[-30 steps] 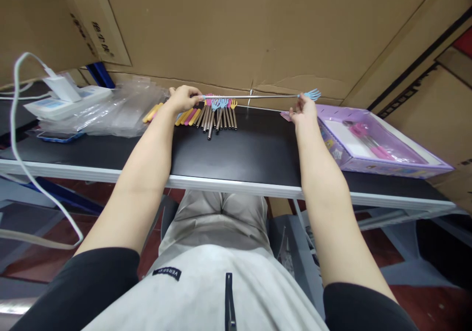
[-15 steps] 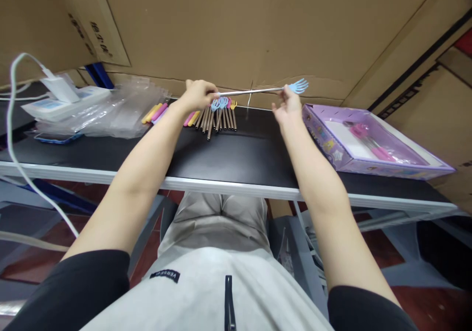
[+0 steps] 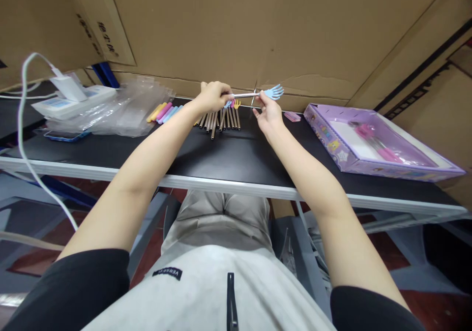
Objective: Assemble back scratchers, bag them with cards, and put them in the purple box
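Note:
Above the table I hold a back scratcher [image 3: 246,95] with a metal rod and a light blue hand-shaped head. My left hand [image 3: 214,96] is closed on its handle end, and the handle itself is hidden by the fingers. My right hand [image 3: 269,112] pinches it just below the blue head. Under my left hand lie several metal rods [image 3: 220,120] with small claw heads in blue, pink and yellow. Left of my forearm sits a group of coloured handles [image 3: 164,112] in yellow, pink and blue.
Clear plastic bags [image 3: 121,107], a white device [image 3: 73,100] with a charger and cable, and a phone [image 3: 66,135] lie at the left. A purple box [image 3: 346,156] with a packaged pink item stands right, beside a small pink piece [image 3: 292,116]. A cardboard wall [image 3: 239,31] rises behind.
My right hand has moved left toward my left hand, and the visible rod between them is much shorter. The small pink piece beside the box has come into view.

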`<control>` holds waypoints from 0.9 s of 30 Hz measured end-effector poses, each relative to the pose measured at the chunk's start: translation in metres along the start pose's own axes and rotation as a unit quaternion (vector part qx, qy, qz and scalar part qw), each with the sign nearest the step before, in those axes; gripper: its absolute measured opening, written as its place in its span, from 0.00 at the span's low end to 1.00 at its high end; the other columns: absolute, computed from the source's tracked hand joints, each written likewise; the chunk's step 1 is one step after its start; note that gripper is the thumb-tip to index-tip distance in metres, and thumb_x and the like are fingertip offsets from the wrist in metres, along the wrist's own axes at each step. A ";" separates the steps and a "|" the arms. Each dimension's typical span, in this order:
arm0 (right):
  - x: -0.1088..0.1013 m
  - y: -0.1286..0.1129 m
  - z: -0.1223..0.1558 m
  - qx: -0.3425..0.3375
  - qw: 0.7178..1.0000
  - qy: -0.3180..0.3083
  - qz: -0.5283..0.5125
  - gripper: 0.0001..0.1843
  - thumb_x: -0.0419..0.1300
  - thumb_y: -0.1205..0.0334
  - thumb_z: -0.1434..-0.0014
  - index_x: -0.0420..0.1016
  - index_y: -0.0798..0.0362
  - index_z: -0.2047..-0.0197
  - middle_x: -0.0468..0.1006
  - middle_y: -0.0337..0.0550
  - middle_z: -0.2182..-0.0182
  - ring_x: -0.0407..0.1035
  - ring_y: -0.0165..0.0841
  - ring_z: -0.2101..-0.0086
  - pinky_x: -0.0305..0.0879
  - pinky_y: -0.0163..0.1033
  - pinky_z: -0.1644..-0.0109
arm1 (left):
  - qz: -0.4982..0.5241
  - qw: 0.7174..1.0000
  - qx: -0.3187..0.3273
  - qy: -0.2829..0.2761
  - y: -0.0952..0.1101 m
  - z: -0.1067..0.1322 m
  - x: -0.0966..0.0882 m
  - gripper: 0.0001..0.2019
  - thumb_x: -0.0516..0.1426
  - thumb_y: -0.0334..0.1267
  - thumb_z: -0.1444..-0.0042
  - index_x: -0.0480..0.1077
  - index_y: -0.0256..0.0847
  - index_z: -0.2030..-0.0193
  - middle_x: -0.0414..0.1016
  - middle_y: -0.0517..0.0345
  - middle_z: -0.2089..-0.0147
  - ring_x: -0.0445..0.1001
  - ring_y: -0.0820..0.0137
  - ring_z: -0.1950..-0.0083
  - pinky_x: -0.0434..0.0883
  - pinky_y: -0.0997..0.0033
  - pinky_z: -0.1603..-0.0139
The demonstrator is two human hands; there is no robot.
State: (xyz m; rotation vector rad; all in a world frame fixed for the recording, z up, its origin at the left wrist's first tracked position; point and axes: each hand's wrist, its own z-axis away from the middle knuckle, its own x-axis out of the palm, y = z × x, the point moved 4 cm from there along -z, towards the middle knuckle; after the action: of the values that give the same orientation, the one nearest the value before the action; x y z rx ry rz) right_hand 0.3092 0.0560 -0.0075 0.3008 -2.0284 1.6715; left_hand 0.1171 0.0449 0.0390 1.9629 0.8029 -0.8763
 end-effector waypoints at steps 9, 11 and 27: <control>-0.022 -0.034 -0.027 -0.043 0.997 0.042 0.046 0.16 0.64 0.46 0.31 0.70 0.47 0.64 0.82 0.38 0.56 0.73 0.41 0.38 0.73 0.56 0.39 | 0.002 0.998 -0.060 0.035 -0.044 0.018 -0.014 0.08 0.56 0.42 0.30 0.76 0.45 0.54 0.80 0.54 0.60 0.73 0.52 0.42 0.53 0.42 0.31; -0.037 -0.054 -0.036 -0.036 0.995 0.083 0.038 0.12 0.61 0.55 0.28 0.69 0.46 0.65 0.83 0.36 0.57 0.72 0.36 0.37 0.72 0.54 0.34 | -0.006 0.996 -0.079 0.046 -0.055 0.020 -0.024 0.09 0.56 0.44 0.30 0.76 0.45 0.55 0.80 0.55 0.61 0.72 0.53 0.42 0.52 0.43 0.32; -0.085 -0.083 -0.039 -0.016 0.981 0.176 -0.074 0.17 0.53 0.70 0.26 0.64 0.44 0.68 0.81 0.31 0.63 0.67 0.23 0.37 0.61 0.43 0.28 | -0.019 0.992 -0.122 0.039 -0.086 0.033 -0.035 0.20 0.55 0.58 0.30 0.78 0.44 0.57 0.71 0.64 0.73 0.70 0.59 0.45 0.49 0.43 0.32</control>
State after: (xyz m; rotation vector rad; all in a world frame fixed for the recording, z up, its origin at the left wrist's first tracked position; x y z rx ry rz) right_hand 0.4291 0.0630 0.0267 0.1279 -1.7256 1.4811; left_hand 0.0207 0.0483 0.0175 1.7797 0.9499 -0.6914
